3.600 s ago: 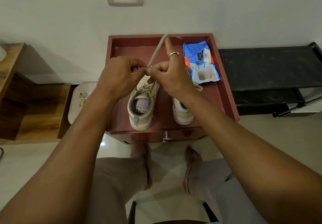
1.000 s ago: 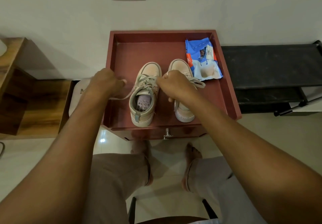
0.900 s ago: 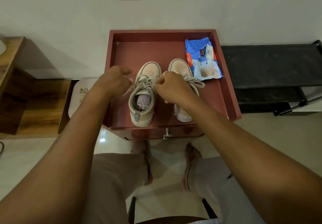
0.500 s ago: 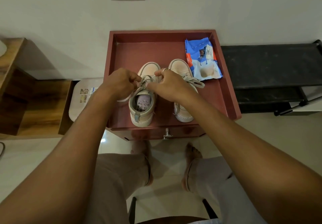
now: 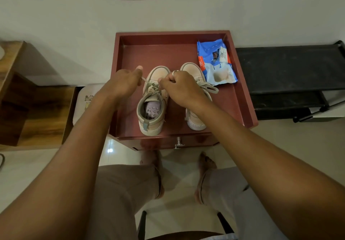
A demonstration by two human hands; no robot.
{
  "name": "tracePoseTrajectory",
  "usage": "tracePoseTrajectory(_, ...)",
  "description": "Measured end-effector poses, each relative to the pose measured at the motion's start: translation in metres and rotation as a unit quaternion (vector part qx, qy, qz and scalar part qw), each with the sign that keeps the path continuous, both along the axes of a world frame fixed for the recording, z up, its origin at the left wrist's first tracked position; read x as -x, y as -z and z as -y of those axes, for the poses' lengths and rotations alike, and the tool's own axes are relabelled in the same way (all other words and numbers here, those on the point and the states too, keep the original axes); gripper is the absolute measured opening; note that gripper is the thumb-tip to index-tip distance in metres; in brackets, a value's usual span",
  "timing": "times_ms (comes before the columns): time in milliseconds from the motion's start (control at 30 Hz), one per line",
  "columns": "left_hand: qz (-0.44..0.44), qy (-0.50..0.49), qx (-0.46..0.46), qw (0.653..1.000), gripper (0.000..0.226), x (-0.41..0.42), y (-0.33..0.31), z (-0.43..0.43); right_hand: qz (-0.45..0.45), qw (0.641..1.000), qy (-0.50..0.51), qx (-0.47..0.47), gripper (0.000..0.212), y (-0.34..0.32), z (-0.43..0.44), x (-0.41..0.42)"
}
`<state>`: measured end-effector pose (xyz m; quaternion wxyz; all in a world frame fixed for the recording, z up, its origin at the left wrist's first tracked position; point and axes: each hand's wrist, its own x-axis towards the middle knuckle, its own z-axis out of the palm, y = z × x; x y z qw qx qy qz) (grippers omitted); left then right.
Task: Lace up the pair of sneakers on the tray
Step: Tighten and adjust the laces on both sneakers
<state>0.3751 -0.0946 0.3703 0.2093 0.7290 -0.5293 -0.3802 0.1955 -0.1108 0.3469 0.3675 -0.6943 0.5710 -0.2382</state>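
Pinching lace (image 5: 146, 81), sneakers (image 5: 151, 122) well inside tray rim (image 5: 172, 34)

Left hand (image 5: 123, 84) and right hand (image 5: 179, 86) pinch the lace (image 5: 148, 82), arms outstretched.

One red tray (image 5: 158, 56), and on it two sneakers: left sneaker (image 5: 151, 122) at six o'clock, right sneaker (image 5: 195, 120) at five. Two laces, left lace (image 5: 152, 87) and right lace (image 5: 209, 88). One blue packet (image 5: 216, 66) at two o'clock. Two hands in, left hand (image 5: 121, 84), right hand (image 5: 179, 88), wearing what looks like one ring (image 5: 175, 72).
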Motion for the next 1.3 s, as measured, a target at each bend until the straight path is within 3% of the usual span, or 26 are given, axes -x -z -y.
tracePoseTrajectory(67, -0.007, 0.003, -0.006, 1.0, 0.061, 0.001, -0.001, -0.002, 0.009, 1.0, 0.012, -0.015, 0.036, 0.001, -0.001, 0.001)
tracePoseTrajectory(233, 0.215, 0.032, -0.049, 0.975, 0.044, -0.005, 0.006, -0.003, -0.093, 0.994, 0.052, 0.026, 0.038, 0.006, 0.005, 0.012)
tracePoseTrajectory(300, 0.245, 0.003, -0.079, 0.966, 0.038, -0.011, 0.013, -0.003, -0.132, 0.99, 0.045, 0.031, 0.043, 0.008, 0.005, 0.013)
tracePoseTrajectory(400, 0.225, -0.064, -0.084, 0.969, 0.043, -0.013, 0.016, -0.001, -0.163, 0.985, 0.037, 0.037, 0.045, 0.011, 0.004, 0.013)
tracePoseTrajectory(500, 0.214, -0.065, -0.092, 0.97, 0.042, -0.01, 0.014, -0.001, -0.135, 0.99, 0.044, 0.02, 0.044, 0.008, 0.005, 0.016)
tracePoseTrajectory(600, 0.105, -0.083, -0.094, 0.987, 0.047, -0.009, 0.01, 0.0, -0.076, 0.995, 0.052, -0.043, 0.04, -0.003, 0.004, 0.016)
tracePoseTrajectory(667, -0.032, -0.095, -0.077, 0.992, 0.043, -0.005, 0.005, -0.001, 0.033, 0.99, 0.06, -0.123, 0.032, -0.007, 0.005, 0.012)
tracePoseTrajectory(733, -0.136, -0.09, -0.073, 0.984, 0.04, 0.0, 0.001, -0.001, 0.19, 0.957, 0.076, -0.204, 0.026, -0.003, 0.005, 0.005)
tracePoseTrajectory(800, -0.182, -0.077, -0.066, 0.978, 0.038, 0.004, 0.0, 0.0, 0.305, 0.916, 0.077, -0.249, 0.025, 0.004, 0.003, -0.002)
tracePoseTrajectory(867, -0.192, -0.052, -0.06, 0.978, 0.035, 0.003, 0.0, -0.002, 0.353, 0.897, 0.07, -0.257, 0.024, 0.007, 0.0, -0.007)
tracePoseTrajectory(1033, -0.172, -0.008, -0.044, 0.984, 0.031, -0.002, 0.002, -0.006, 0.377, 0.89, 0.072, -0.248, 0.021, 0.013, -0.001, -0.009)
tracePoseTrajectory(1300, -0.131, -0.007, -0.027, 0.991, 0.018, -0.001, 0.0, -0.006, 0.278, 0.942, 0.039, -0.182, 0.018, 0.013, -0.001, -0.008)
